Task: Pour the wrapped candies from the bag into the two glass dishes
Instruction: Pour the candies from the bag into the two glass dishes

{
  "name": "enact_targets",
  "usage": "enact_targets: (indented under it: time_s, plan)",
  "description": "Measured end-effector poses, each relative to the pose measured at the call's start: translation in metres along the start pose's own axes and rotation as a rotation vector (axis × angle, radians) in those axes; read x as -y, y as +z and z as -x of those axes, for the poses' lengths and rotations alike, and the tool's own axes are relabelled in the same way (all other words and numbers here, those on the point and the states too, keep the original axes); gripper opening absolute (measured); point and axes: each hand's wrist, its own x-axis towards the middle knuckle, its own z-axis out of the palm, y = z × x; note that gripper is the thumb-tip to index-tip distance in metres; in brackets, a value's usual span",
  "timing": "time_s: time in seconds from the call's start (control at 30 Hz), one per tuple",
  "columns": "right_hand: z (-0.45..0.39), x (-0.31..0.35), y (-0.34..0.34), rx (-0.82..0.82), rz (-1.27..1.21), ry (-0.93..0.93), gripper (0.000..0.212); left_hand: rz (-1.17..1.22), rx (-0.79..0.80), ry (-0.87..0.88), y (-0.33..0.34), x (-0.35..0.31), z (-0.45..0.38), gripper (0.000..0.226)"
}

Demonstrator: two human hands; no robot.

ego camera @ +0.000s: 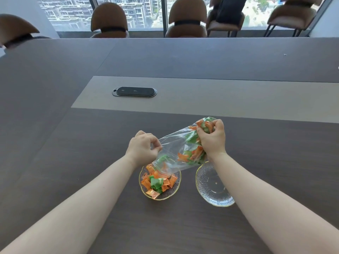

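A clear zip bag (pixel 176 147) holds orange and green wrapped candies and is tilted with its open mouth down over the left glass dish (pixel 176 191). My left hand (pixel 142 148) pinches the bag's edge near the mouth. My right hand (pixel 212 137) squeezes the raised closed end of the bag. The left glass dish holds a pile of orange and green candies (pixel 156 182). The right glass dish (pixel 211 186) has a gold rim and nothing in it; my right forearm covers part of it.
The dishes stand on a dark wooden table (pixel 91 162) with a lighter centre strip. A black oval socket cover (pixel 134 92) lies in that strip. Several brown chairs (pixel 187 17) stand along the far side by the window.
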Motion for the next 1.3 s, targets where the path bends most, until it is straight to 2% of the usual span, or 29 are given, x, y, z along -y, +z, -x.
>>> enact_targets:
  time_s: [0.33,0.47,0.83,1.0,1.17,1.23,1.3]
  plan:
    - [-0.017,-0.006,-0.042,-0.024,-0.093,0.121,0.037,0.098,0.079,0.029,0.003,-0.046,-0.010,0.010]
    - [-0.028,-0.001,-0.074,-0.049,-0.094,0.106,0.037,0.122,0.127,0.061,0.017,-0.076,-0.018,0.006]
    - [-0.036,-0.028,-0.161,-0.074,0.139,0.076,0.040,0.122,0.308,0.068,0.088,-0.130,-0.015,0.010]
    - [-0.033,-0.032,-0.169,0.044,0.343,-0.063,0.038,0.087,0.395,0.003,0.118,-0.122,-0.006,0.010]
    - [-0.032,-0.020,-0.159,0.284,0.565,-0.254,0.045,-0.008,0.508,-0.061,0.133,-0.111,0.000,0.006]
    - [-0.032,-0.013,-0.153,0.374,0.634,-0.277,0.046,-0.109,0.587,-0.059,0.131,-0.110,0.000,0.019]
    - [-0.030,-0.007,-0.148,0.457,0.691,-0.289,0.045,-0.134,0.636,-0.069,0.124,-0.111,-0.003,0.046]
